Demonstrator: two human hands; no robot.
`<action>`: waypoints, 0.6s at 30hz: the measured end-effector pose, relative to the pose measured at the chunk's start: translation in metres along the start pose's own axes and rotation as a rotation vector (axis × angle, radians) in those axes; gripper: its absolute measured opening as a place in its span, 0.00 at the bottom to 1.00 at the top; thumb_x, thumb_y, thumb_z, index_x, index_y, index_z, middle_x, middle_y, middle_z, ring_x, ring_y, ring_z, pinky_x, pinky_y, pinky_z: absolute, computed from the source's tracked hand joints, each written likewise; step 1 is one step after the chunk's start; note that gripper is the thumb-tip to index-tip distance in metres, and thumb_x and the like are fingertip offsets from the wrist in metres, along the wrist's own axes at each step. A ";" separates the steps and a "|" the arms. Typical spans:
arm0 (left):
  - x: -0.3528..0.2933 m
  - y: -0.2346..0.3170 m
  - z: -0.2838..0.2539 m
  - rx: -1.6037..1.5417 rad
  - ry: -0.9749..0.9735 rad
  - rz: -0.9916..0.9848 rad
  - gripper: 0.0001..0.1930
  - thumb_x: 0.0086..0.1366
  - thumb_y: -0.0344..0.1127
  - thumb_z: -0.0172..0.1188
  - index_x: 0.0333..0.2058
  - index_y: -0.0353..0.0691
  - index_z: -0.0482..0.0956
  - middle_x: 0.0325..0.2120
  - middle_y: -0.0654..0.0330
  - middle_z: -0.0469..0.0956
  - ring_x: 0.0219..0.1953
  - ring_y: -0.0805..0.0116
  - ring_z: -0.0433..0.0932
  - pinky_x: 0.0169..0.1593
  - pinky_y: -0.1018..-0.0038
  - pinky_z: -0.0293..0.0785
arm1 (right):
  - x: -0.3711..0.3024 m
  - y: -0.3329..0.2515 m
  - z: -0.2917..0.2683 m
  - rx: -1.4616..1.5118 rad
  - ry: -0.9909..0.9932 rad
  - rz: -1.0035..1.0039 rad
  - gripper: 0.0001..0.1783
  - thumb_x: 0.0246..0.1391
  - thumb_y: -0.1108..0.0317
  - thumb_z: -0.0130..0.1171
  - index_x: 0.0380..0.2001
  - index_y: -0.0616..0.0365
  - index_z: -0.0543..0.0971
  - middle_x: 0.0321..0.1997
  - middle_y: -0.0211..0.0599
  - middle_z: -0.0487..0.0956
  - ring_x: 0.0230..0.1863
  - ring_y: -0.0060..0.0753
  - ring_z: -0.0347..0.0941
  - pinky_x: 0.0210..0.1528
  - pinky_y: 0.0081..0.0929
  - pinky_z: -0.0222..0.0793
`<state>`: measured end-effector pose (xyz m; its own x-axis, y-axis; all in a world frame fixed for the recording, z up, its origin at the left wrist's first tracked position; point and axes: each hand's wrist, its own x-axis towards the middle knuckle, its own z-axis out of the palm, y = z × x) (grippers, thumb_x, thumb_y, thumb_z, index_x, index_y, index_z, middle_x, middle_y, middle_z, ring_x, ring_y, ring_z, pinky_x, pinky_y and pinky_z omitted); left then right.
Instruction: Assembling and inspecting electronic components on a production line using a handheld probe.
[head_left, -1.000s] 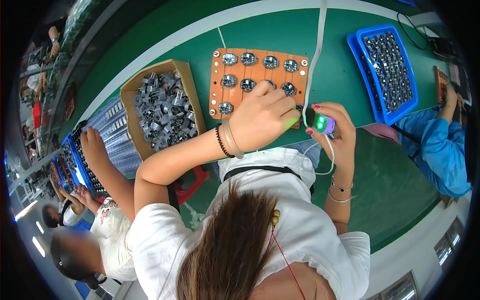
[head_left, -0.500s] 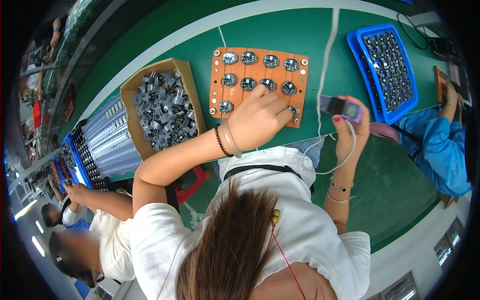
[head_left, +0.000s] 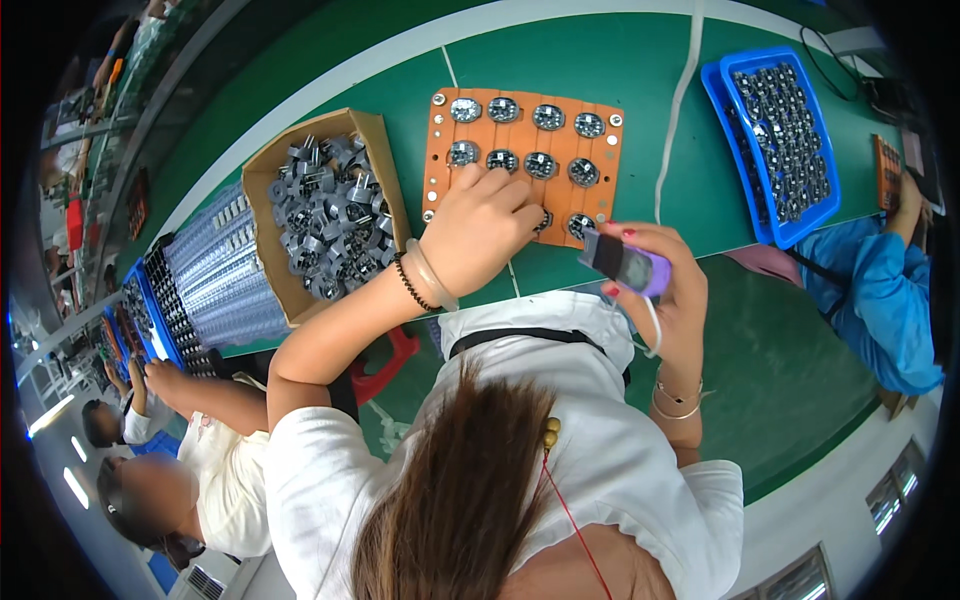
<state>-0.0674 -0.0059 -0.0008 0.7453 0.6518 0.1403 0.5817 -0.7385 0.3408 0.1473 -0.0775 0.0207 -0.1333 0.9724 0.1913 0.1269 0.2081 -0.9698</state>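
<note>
An orange board (head_left: 610, 150) lies on the green table in front of me, carrying rows of small dark oval modules with shiny tops, such as the oval module (head_left: 583, 172). My left hand (head_left: 482, 225) is over the board's lower left part with its fingers curled down among the modules. Its fingertips are partly hidden, so anything pinched there cannot be made out. Gripped in my right hand (head_left: 672, 285) is a purple handheld device (head_left: 643, 272) with a black band and a white cord. Its dark end points at the board's lower right corner, close to a module.
Left of the board stands a cardboard box (head_left: 392, 180) of grey pronged parts, beside clear plastic trays (head_left: 215, 265). Stacked blue trays (head_left: 832, 190) of modules stand at right. A white cord (head_left: 675, 120) crosses the table. Other people sit at both sides.
My right hand has brought the purple device leftward to the board's lower right corner. My left hand has slid left and slightly down, uncovering modules at the right. The board has shifted slightly.
</note>
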 end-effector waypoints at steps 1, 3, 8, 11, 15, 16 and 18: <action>-0.002 -0.001 0.003 0.042 -0.020 0.025 0.06 0.47 0.33 0.64 0.26 0.44 0.78 0.25 0.66 0.71 0.34 0.68 0.70 0.41 0.72 0.60 | 0.002 0.005 0.002 -0.068 0.017 0.060 0.24 0.39 0.78 0.66 0.43 0.60 0.72 0.43 0.48 0.76 0.47 0.44 0.73 0.48 0.34 0.70; -0.002 0.001 0.000 0.017 -0.005 0.027 0.06 0.47 0.33 0.64 0.26 0.44 0.77 0.25 0.67 0.71 0.33 0.68 0.70 0.41 0.72 0.60 | 0.006 0.008 0.005 -0.134 0.002 0.025 0.24 0.39 0.78 0.66 0.43 0.61 0.72 0.44 0.47 0.76 0.47 0.42 0.73 0.48 0.32 0.70; 0.001 0.012 -0.017 -0.052 0.098 0.038 0.06 0.47 0.32 0.64 0.26 0.44 0.77 0.26 0.68 0.72 0.33 0.69 0.70 0.41 0.72 0.60 | 0.010 0.014 0.010 -0.229 -0.012 -0.034 0.23 0.37 0.77 0.68 0.41 0.62 0.74 0.44 0.45 0.76 0.47 0.38 0.74 0.48 0.28 0.69; 0.003 0.018 -0.021 -0.113 0.117 0.035 0.07 0.46 0.32 0.65 0.26 0.44 0.77 0.26 0.68 0.73 0.33 0.70 0.71 0.41 0.72 0.60 | 0.010 0.015 0.012 -0.239 -0.016 -0.065 0.23 0.37 0.77 0.68 0.41 0.62 0.74 0.44 0.45 0.76 0.46 0.38 0.74 0.48 0.28 0.68; 0.002 0.017 -0.019 -0.114 0.205 0.060 0.05 0.45 0.34 0.60 0.23 0.44 0.75 0.23 0.66 0.69 0.32 0.69 0.69 0.40 0.71 0.61 | 0.008 0.015 0.013 -0.260 -0.009 -0.049 0.23 0.38 0.76 0.68 0.42 0.62 0.74 0.45 0.46 0.76 0.47 0.38 0.73 0.49 0.28 0.68; 0.000 0.016 -0.018 -0.089 0.180 0.067 0.05 0.46 0.34 0.60 0.23 0.44 0.75 0.22 0.66 0.69 0.31 0.69 0.70 0.40 0.71 0.61 | 0.007 0.015 0.012 -0.309 -0.021 -0.043 0.24 0.39 0.76 0.67 0.43 0.62 0.73 0.45 0.46 0.76 0.47 0.38 0.73 0.49 0.28 0.68; -0.003 0.013 -0.014 -0.058 0.192 0.052 0.04 0.46 0.34 0.60 0.22 0.44 0.75 0.22 0.66 0.69 0.31 0.69 0.70 0.41 0.71 0.61 | 0.001 0.023 0.012 -0.264 0.046 -0.004 0.24 0.41 0.76 0.66 0.44 0.62 0.72 0.46 0.46 0.75 0.48 0.37 0.73 0.50 0.29 0.68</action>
<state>-0.0671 -0.0148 0.0165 0.6946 0.6384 0.3315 0.5204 -0.7641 0.3812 0.1386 -0.0734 -0.0030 -0.0902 0.9740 0.2078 0.3794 0.2265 -0.8971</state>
